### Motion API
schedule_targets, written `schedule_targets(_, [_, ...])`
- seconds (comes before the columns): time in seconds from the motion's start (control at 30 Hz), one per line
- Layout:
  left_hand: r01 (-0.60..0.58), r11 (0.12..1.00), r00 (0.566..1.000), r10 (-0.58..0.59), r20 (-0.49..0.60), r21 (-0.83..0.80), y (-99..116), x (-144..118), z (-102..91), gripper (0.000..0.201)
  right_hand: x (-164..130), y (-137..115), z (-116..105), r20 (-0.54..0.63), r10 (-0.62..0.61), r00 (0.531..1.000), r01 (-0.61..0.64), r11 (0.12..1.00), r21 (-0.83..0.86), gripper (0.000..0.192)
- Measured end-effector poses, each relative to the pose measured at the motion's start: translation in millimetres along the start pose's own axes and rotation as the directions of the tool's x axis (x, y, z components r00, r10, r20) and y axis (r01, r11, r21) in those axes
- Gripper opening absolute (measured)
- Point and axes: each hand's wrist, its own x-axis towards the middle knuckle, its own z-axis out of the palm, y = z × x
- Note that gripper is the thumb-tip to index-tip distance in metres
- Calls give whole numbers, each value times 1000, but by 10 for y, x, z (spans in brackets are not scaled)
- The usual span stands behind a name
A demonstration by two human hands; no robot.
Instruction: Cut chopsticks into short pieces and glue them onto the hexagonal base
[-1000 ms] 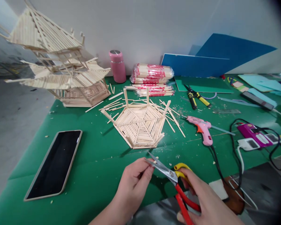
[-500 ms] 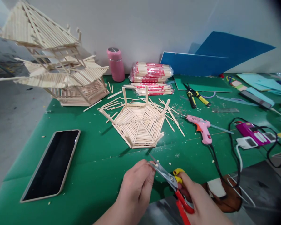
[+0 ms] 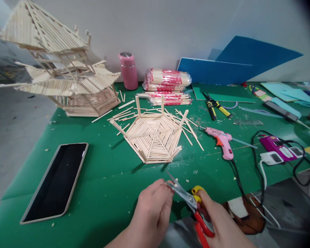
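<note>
My right hand point(image 3: 219, 224) grips red-and-yellow-handled scissors point(image 3: 188, 201) at the near edge of the green mat point(image 3: 105, 172). The blades point up and left. My left hand point(image 3: 152, 210) pinches something small right at the blade tips; the piece itself is hidden by my fingers. Just beyond the hands lies a flat hexagonal panel of wooden sticks point(image 3: 153, 136) with upright posts at its corners. Loose sticks point(image 3: 188, 129) are scattered around it.
A tall stick pagoda model point(image 3: 59, 72) stands far left. A phone point(image 3: 55, 181) lies near left. A pink bottle point(image 3: 129, 70), wrapped chopstick packs point(image 3: 167, 84), pliers point(image 3: 215, 106), a pink glue gun point(image 3: 222, 141), a power strip with cables point(image 3: 279, 153) and blue boards point(image 3: 222, 69) fill the back and right.
Both hands and the scissors have shifted slightly toward me, and the blades have narrowed around what the left fingers hold. The view has tilted a little.
</note>
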Motion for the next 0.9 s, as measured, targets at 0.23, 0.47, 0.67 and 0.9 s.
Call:
schedule_targets(0.23, [44, 997, 997, -48, -53, -60, 41, 52, -14, 27, 47, -70, -26, 5, -6, 1000, 6, 998, 68, 27])
schedule_targets(0.47, [293, 925, 956, -283, 76, -242, 4, 134, -143, 29, 50, -163, -113, -41, -7, 999, 7, 1000, -9, 38])
schedule_targets(0.67, [234, 945, 970, -242, -8, -230, 1, 115, -107, 26, 33, -178, -86, -70, 28, 997, -36, 993, -111, 38])
schedule_targets(0.9, [112, 991, 988, -119, -98, -72, 29, 79, -73, 24, 40, -190, -78, -95, 40, 995, -53, 988, -146, 46])
